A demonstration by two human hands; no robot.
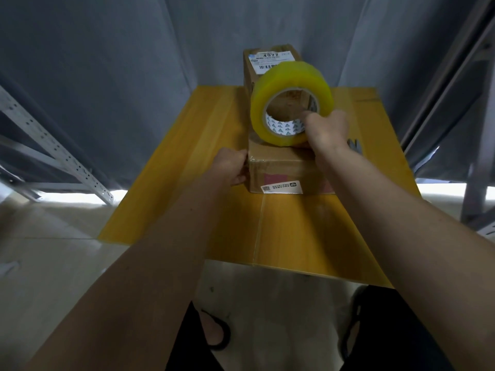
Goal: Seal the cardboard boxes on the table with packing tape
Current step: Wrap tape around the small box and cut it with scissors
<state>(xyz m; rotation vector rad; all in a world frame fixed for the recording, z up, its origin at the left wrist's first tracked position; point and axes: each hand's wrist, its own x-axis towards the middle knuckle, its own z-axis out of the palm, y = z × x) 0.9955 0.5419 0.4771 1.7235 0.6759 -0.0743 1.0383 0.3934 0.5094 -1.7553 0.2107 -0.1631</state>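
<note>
Count: two brown cardboard boxes, one roll of tape, both my hands in view.

Left side: white perforated metal shelving upright (pixel 51 145) against the grey curtain (pixel 107 62), off the tabletop. The yellow wood-grain tabletop (pixel 214 210) carries everything else.

My left hand (pixel 233 167) rests on the left end of the low, flat brown cardboard box (pixel 278 172), fingers curled round its top left corner. This box sits near the middle of the tabletop, closer to the far edge, flaps down; contents not visible. A white sticker with a code (pixel 281 187) lies along the bottom of its near face.

The big roll of yellowish clear packing tape (pixel 290 103) stands on edge on top of that box, its hollow core facing me. It blocks much of the taller brown cardboard box (pixel 267 65) behind, which stands at the far edge of the tabletop, closed, with a white shipping label (pixel 270 58) on top reading 4977.

My right hand (pixel 326 132) grips the roll at its lower right rim, fingers hooked into the core; motion blur hides the finer detail.

Right side: grey metal frame posts (pixel 476 156). Below the near edge, pale floor tiles and my dark sandals (pixel 217 330).
</note>
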